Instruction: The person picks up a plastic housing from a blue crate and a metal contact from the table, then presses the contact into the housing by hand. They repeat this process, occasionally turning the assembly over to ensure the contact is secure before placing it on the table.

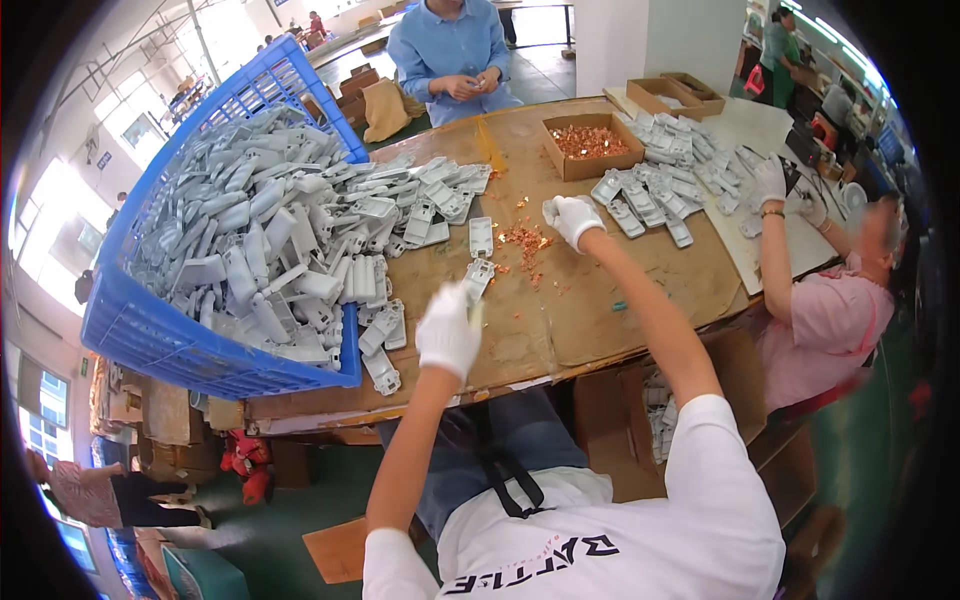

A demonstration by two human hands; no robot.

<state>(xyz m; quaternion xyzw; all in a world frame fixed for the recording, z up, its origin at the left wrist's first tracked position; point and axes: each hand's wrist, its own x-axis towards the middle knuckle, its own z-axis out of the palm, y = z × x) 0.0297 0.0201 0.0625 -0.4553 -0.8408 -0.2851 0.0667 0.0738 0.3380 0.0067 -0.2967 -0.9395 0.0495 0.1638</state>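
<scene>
My left hand, in a white glove, is closed on a flat grey plastic part just above the cardboard-covered table. My right hand, also gloved, is stretched further out. Its fingers are curled round a small grey piece at its left edge. It hovers beside a loose scatter of small copper pieces. Another grey part lies flat between the two hands.
A tilted blue crate spills several grey plastic parts across the left of the table. A cardboard box of copper pieces stands at the back. Finished grey parts lie in rows on the right. One gloved co-worker in pink sits right, another in blue opposite.
</scene>
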